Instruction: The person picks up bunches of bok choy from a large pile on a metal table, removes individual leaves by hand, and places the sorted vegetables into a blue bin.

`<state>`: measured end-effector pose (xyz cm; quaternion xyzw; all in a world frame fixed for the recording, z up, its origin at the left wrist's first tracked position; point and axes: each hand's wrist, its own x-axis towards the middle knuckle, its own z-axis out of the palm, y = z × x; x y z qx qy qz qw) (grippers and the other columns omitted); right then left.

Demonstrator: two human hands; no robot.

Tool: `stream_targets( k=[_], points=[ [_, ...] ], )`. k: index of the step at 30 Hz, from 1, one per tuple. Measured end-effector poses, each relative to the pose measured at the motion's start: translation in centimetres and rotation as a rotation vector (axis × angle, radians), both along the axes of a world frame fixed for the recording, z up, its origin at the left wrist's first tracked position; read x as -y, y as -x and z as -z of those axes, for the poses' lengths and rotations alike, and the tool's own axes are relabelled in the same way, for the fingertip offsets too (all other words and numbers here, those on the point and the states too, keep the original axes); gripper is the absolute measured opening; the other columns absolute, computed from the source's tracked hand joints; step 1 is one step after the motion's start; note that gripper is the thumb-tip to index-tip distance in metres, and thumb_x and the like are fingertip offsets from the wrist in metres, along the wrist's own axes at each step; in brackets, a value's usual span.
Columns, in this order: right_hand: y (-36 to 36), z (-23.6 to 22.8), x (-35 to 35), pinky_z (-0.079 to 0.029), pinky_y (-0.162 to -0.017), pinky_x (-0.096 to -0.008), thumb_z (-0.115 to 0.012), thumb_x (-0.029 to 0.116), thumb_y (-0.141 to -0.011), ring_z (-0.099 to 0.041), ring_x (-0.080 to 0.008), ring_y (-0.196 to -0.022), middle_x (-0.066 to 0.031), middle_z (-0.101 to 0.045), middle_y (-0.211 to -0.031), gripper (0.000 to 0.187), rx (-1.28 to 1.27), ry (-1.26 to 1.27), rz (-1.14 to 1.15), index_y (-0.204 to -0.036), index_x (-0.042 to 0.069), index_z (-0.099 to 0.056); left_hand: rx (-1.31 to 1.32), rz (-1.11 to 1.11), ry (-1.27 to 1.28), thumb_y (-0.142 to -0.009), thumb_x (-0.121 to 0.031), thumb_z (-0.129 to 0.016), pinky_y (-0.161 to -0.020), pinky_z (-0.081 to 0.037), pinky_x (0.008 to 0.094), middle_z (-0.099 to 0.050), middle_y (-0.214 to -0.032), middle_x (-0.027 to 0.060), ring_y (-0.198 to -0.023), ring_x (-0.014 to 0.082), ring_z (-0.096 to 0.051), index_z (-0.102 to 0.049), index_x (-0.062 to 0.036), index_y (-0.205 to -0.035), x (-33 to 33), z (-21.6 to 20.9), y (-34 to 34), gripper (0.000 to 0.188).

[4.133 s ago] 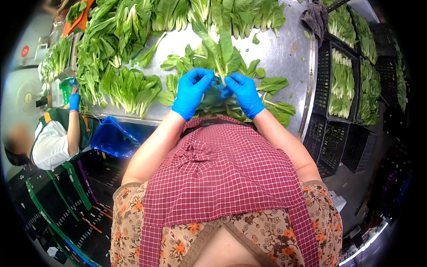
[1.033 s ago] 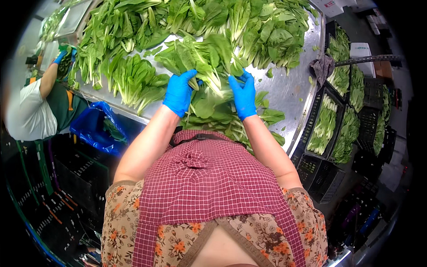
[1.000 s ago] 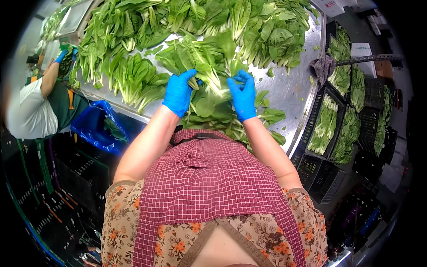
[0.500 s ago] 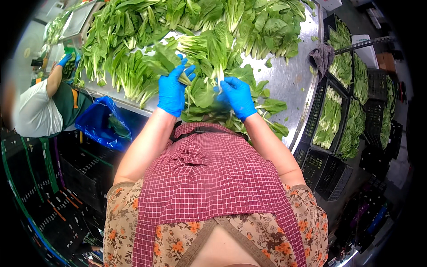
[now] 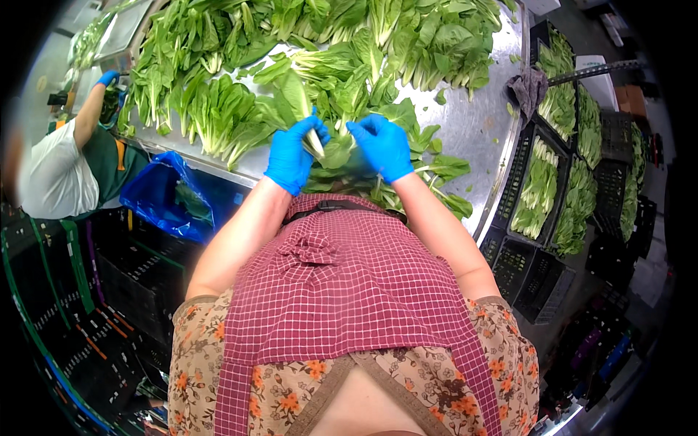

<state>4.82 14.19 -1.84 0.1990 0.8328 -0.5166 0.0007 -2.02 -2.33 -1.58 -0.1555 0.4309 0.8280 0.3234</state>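
Note:
My left hand [image 5: 293, 156], in a blue glove, is closed round the pale base of a leafy green [image 5: 296, 94], whose leaves point up and away. Close beside it is my right hand [image 5: 384, 147], also gloved, its fingers bent together in a pinch. Whatever may lie between those fingertips is hidden or too small to name. Loose leafy greens [image 5: 342, 151] lie under and between both hands, at the near edge of the metal table [image 5: 488, 109].
Heaps of leafy greens [image 5: 443, 51] cover the table's far side. Black crates [image 5: 538, 189] of greens stand at right, near a grey cloth [image 5: 526, 93]. At left are a blue plastic bag [image 5: 156, 200] and a co-worker [image 5: 62, 171] with a gloved hand.
My left hand has moved a little nearer to me and to the right, turning the green upright. My right hand has left the white stem it was pinching and shifted slightly up.

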Motion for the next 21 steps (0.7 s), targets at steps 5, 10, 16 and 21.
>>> stream_targets(
  k=[5,10,16,21],
  points=[
    [2.5,1.5,-0.6,-0.048,-0.066,-0.0418,-0.059,0.054,-0.073,-0.062,-0.0331,-0.075,-0.0154,-0.065,-0.078,0.048,0.297,-0.418,-0.172,-0.081,0.006,-0.065,0.079,-0.047,-0.014,-0.083,-0.009,-0.061,-0.068,-0.050,0.0317,-0.060,-0.082,0.0085,-0.072,0.0194,-0.059,-0.058,0.0021,-0.096,0.5,1.0,0.4,0.018],
    [2.2,2.4,-0.6,-0.048,-0.065,-0.0414,-0.062,0.043,-0.073,-0.062,-0.0335,-0.074,-0.0160,-0.064,-0.080,0.038,0.192,-0.301,-0.074,-0.080,0.006,-0.063,0.060,-0.053,0.020,-0.081,-0.008,-0.064,-0.065,-0.050,0.0309,-0.060,-0.082,0.0076,-0.071,0.0185,-0.059,-0.058,0.0006,-0.098,0.2,0.5,0.3,0.019],
    [-0.2,-1.4,0.6,-0.048,-0.060,-0.0416,-0.062,0.037,-0.074,-0.060,-0.0342,-0.069,-0.0156,-0.062,-0.075,0.031,-0.027,-0.306,-0.115,-0.076,0.006,-0.059,-0.080,0.152,0.088,-0.079,-0.009,-0.067,-0.067,-0.049,0.0299,-0.063,-0.089,0.0074,-0.077,0.0171,-0.061,-0.059,-0.0013,-0.103,-1.4,-0.1,-0.2,0.026],
    [-1.5,-1.3,1.5,-0.047,-0.054,-0.0325,-0.064,0.031,-0.080,-0.060,-0.0205,-0.058,-0.0112,-0.063,-0.070,0.029,-0.121,0.127,0.027,-0.077,0.003,-0.060,-0.095,0.086,0.069,-0.077,-0.011,-0.069,-0.066,-0.048,0.0283,-0.064,-0.087,0.0056,-0.076,0.0164,-0.061,-0.062,-0.0012,-0.097,-2.2,-1.1,-0.6,0.023]
  ],
)
